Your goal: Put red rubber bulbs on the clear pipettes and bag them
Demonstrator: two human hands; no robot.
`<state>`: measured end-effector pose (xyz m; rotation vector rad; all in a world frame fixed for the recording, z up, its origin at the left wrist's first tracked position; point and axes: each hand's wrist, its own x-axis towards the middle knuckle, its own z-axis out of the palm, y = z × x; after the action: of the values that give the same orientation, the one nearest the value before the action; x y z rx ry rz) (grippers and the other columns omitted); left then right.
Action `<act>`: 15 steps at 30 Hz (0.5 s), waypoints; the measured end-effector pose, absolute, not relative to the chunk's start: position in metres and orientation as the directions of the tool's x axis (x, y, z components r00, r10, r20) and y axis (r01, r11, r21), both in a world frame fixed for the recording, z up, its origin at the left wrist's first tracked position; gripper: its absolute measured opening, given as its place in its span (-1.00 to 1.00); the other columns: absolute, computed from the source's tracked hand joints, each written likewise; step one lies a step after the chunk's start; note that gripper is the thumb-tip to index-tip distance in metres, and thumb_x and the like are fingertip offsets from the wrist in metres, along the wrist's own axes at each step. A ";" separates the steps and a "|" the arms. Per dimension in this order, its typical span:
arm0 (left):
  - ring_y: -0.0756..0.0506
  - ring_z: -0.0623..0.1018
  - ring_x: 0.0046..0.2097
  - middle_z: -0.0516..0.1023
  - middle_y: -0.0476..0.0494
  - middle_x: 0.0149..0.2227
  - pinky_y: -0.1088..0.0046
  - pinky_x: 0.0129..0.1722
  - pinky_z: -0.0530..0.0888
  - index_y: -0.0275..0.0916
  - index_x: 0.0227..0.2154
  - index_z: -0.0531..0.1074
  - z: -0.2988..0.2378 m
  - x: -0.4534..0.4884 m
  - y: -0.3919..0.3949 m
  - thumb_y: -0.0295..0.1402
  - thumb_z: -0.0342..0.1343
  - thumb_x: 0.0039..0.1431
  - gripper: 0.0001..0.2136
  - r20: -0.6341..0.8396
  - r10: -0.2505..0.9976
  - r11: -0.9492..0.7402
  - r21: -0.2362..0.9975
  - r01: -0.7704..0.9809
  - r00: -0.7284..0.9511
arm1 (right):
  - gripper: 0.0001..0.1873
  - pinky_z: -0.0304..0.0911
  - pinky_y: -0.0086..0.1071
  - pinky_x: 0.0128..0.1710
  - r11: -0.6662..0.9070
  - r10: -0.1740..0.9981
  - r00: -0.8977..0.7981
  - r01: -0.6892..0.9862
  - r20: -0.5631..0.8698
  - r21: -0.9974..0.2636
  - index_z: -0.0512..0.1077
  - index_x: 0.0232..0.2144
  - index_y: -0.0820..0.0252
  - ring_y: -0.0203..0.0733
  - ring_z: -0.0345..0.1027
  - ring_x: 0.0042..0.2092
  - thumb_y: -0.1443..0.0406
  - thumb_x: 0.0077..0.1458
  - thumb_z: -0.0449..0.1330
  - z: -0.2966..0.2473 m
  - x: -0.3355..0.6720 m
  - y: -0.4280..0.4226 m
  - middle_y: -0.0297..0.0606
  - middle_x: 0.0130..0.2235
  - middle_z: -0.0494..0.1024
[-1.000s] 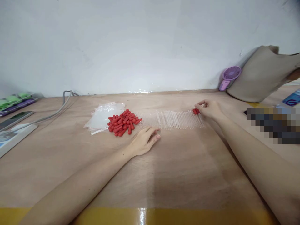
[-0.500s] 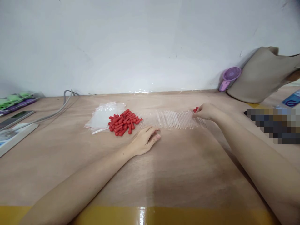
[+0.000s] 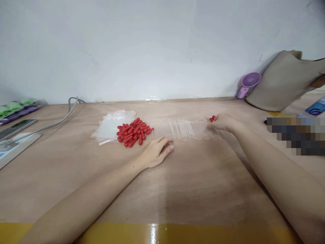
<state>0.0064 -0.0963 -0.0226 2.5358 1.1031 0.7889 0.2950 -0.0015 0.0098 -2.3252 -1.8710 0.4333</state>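
Across the middle of a pale wooden worktop point(image 3: 193, 183), a row of clear, slender tubes point(image 3: 185, 129) lies side by side. At the row's right end is the person's right hand point(image 3: 222, 122), palm down, its fingertips at the last tubes; whether its grip is pinching one cannot be told. Two or so small red bulbs point(image 3: 212, 118) show just behind that end of the row, partly hidden by the hand. At the row's left end sits a heap of red bulbs point(image 3: 132, 133), overlapping a stack of clear plastic bags point(image 3: 111, 124) farther left. In front of the row, near the heap, the left hand point(image 3: 156, 152) rests with its grip loosely spread, thumb apart from the curled fingers. Well to the right of the row, a purple handheld fan point(image 3: 251, 80) stands beside a beige bag point(image 3: 279, 83). Behind the row rises a white wall point(image 3: 152, 51).
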 end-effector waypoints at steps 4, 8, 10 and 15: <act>-0.08 0.44 -0.19 0.46 -0.16 -0.24 0.35 -0.16 0.37 -0.28 -0.12 0.33 -0.022 0.007 -0.096 -0.27 -0.11 0.23 -0.75 0.383 0.729 -0.684 0.429 0.589 0.568 | -0.69 -0.02 -0.44 -0.61 -0.256 0.966 0.227 0.892 -0.120 -0.373 0.12 -0.73 0.16 -0.36 0.03 -0.57 0.28 -0.28 0.24 0.000 0.295 0.003 -0.43 -0.65 0.12; -0.07 0.44 -0.20 0.46 -0.15 -0.26 0.37 -0.19 0.37 -0.28 -0.13 0.33 -0.022 0.008 -0.097 -0.29 -0.10 0.23 -0.76 0.401 0.711 -0.703 0.410 0.581 0.577 | -0.69 -0.04 -0.44 -0.62 -0.264 0.964 0.236 0.869 -0.119 -0.418 0.10 -0.74 0.15 -0.36 0.02 -0.57 0.29 -0.26 0.22 -0.005 0.294 0.005 -0.43 -0.66 0.09; -0.07 0.43 -0.20 0.46 -0.14 -0.26 0.38 -0.18 0.37 -0.28 -0.15 0.34 -0.022 0.008 -0.098 -0.30 -0.09 0.22 -0.77 0.436 0.697 -0.716 0.385 0.582 0.568 | -0.69 -0.05 -0.44 -0.62 -0.259 0.966 0.232 0.865 -0.116 -0.428 0.10 -0.75 0.15 -0.35 0.01 -0.58 0.28 -0.24 0.20 -0.004 0.294 0.004 -0.43 -0.66 0.08; -0.11 0.38 -0.26 0.43 -0.14 -0.35 0.30 -0.21 0.33 -0.26 -0.35 0.39 -0.020 -0.003 -0.087 -0.31 -0.04 0.16 -0.84 0.573 0.695 -0.633 0.202 0.748 0.434 | -0.68 -0.01 -0.40 -0.61 -0.144 0.990 0.127 0.893 -0.067 -0.427 0.13 -0.77 0.14 -0.29 0.09 -0.58 0.23 -0.17 0.16 0.012 0.289 -0.005 -0.38 -0.69 0.11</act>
<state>-0.0033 -0.0874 -0.0196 2.7291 1.3763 1.0254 0.2885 -0.0050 0.0118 -2.1258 -1.8419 0.4883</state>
